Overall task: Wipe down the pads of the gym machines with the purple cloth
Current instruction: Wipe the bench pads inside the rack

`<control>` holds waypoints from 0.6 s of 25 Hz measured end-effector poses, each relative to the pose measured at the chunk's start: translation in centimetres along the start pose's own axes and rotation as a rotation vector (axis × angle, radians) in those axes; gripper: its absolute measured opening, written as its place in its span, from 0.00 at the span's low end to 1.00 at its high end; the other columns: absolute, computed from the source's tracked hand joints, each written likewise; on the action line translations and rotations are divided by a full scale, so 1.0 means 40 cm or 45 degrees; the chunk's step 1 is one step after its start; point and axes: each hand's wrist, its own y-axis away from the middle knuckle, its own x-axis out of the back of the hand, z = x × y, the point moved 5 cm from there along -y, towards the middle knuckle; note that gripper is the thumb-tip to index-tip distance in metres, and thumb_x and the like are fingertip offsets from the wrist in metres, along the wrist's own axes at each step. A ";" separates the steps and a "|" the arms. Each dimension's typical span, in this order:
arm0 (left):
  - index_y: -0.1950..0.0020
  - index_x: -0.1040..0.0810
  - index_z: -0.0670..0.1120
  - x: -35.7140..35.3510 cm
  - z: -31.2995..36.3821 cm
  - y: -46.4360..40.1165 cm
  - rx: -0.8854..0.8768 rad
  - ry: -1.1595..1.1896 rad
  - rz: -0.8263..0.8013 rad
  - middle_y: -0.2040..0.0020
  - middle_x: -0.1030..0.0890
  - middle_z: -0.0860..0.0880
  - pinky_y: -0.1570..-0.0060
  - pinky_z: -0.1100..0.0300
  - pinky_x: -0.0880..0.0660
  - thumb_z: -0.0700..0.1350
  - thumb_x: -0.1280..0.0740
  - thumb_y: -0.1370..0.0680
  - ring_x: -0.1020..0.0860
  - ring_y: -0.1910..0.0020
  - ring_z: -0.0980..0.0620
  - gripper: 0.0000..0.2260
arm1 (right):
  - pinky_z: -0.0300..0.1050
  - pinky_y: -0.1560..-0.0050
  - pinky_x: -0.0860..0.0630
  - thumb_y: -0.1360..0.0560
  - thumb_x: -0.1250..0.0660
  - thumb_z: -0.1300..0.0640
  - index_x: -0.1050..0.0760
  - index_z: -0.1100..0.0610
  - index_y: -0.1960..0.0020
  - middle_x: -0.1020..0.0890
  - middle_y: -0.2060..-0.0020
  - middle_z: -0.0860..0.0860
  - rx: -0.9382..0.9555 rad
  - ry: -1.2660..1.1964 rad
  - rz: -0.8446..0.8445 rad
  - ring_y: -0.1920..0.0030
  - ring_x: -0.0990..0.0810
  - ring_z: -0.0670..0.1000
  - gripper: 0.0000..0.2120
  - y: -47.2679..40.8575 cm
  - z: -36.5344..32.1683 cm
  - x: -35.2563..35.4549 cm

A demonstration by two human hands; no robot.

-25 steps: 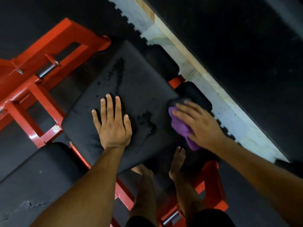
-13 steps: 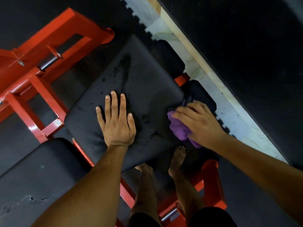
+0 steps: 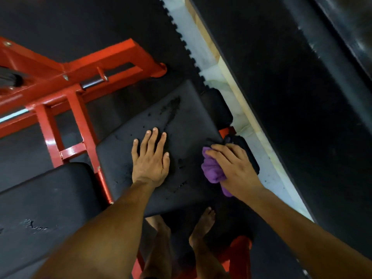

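The left hand (image 3: 150, 160) lay flat, fingers straight, on the black pad (image 3: 181, 125), its grip open. The right hand (image 3: 234, 168) had its grip closed round the bunched purple cloth (image 3: 211, 170), pressed at the pad's right edge. The pad surface was scuffed. Red frame (image 3: 76, 81) stood to the left.

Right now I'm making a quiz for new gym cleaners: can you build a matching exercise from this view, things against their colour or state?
Things:
1. left hand
2. right hand
3. cloth
4. machine frame

States:
A. red
B. purple, bunched
C. flat on the seat pad, fingers spread
D. gripping the cloth at the pad's right edge

Pairs: 1-C, 2-D, 3-B, 4-A
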 end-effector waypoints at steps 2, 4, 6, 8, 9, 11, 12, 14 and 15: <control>0.21 0.33 0.50 0.040 -0.016 -0.032 -0.008 0.044 -0.022 0.20 0.35 0.47 0.26 0.40 0.41 0.58 0.47 0.18 0.36 0.22 0.42 0.27 | 0.64 0.32 0.30 0.43 0.26 0.65 0.26 0.58 0.31 0.25 0.32 0.55 0.079 0.066 -0.086 0.35 0.30 0.59 0.39 -0.074 -0.009 -0.021; 0.24 0.30 0.49 0.080 -0.066 -0.065 0.058 0.068 0.041 0.24 0.30 0.46 0.29 0.42 0.38 0.60 0.47 0.18 0.30 0.27 0.41 0.26 | 0.68 0.29 0.35 0.42 0.24 0.61 0.29 0.56 0.28 0.28 0.29 0.54 0.118 0.139 -0.243 0.29 0.33 0.59 0.42 -0.115 -0.017 -0.065; 0.21 0.33 0.49 0.079 -0.107 -0.066 0.204 0.085 0.148 0.20 0.35 0.46 0.23 0.42 0.43 0.59 0.47 0.17 0.36 0.21 0.43 0.27 | 0.73 0.28 0.40 0.39 0.25 0.56 0.31 0.50 0.26 0.31 0.26 0.51 0.147 0.231 -0.338 0.24 0.36 0.60 0.42 -0.122 -0.012 -0.109; 0.18 0.37 0.49 0.053 -0.115 -0.054 0.239 0.093 0.219 0.17 0.39 0.46 0.20 0.41 0.47 0.57 0.48 0.16 0.42 0.18 0.45 0.27 | 0.72 0.29 0.39 0.39 0.27 0.54 0.31 0.49 0.27 0.29 0.27 0.49 0.170 0.238 -0.237 0.24 0.35 0.58 0.39 -0.156 0.003 -0.115; 0.18 0.37 0.49 0.038 -0.116 -0.058 0.212 0.101 0.240 0.17 0.40 0.46 0.20 0.41 0.47 0.56 0.47 0.16 0.43 0.17 0.45 0.27 | 0.71 0.29 0.37 0.39 0.27 0.55 0.30 0.50 0.28 0.28 0.29 0.49 0.154 0.232 -0.190 0.26 0.34 0.58 0.38 -0.212 0.015 -0.118; 0.18 0.37 0.49 0.032 -0.121 -0.064 0.182 0.115 0.266 0.17 0.39 0.46 0.20 0.41 0.46 0.55 0.46 0.16 0.43 0.18 0.45 0.27 | 0.68 0.31 0.33 0.37 0.26 0.57 0.28 0.51 0.30 0.26 0.32 0.50 0.128 0.253 -0.113 0.30 0.31 0.58 0.36 -0.378 0.024 -0.127; 0.18 0.37 0.49 0.032 -0.126 -0.068 0.181 0.129 0.288 0.17 0.38 0.47 0.20 0.41 0.45 0.55 0.46 0.17 0.42 0.18 0.45 0.27 | 0.66 0.34 0.31 0.36 0.26 0.57 0.28 0.50 0.30 0.25 0.33 0.50 0.097 0.267 -0.100 0.32 0.29 0.58 0.34 -0.469 0.026 -0.132; 0.18 0.35 0.49 0.024 -0.132 -0.066 0.184 0.150 0.307 0.18 0.37 0.47 0.21 0.42 0.45 0.54 0.46 0.17 0.41 0.18 0.46 0.27 | 0.65 0.38 0.28 0.33 0.26 0.56 0.28 0.49 0.33 0.25 0.36 0.49 0.034 0.254 -0.145 0.36 0.27 0.57 0.30 -0.609 0.019 -0.139; 0.18 0.35 0.49 0.021 -0.133 -0.062 0.187 0.151 0.303 0.18 0.37 0.47 0.21 0.42 0.45 0.54 0.46 0.17 0.41 0.18 0.46 0.26 | 0.64 0.39 0.27 0.33 0.27 0.56 0.28 0.48 0.33 0.24 0.37 0.48 0.011 0.228 -0.152 0.37 0.27 0.56 0.28 -0.641 0.017 -0.143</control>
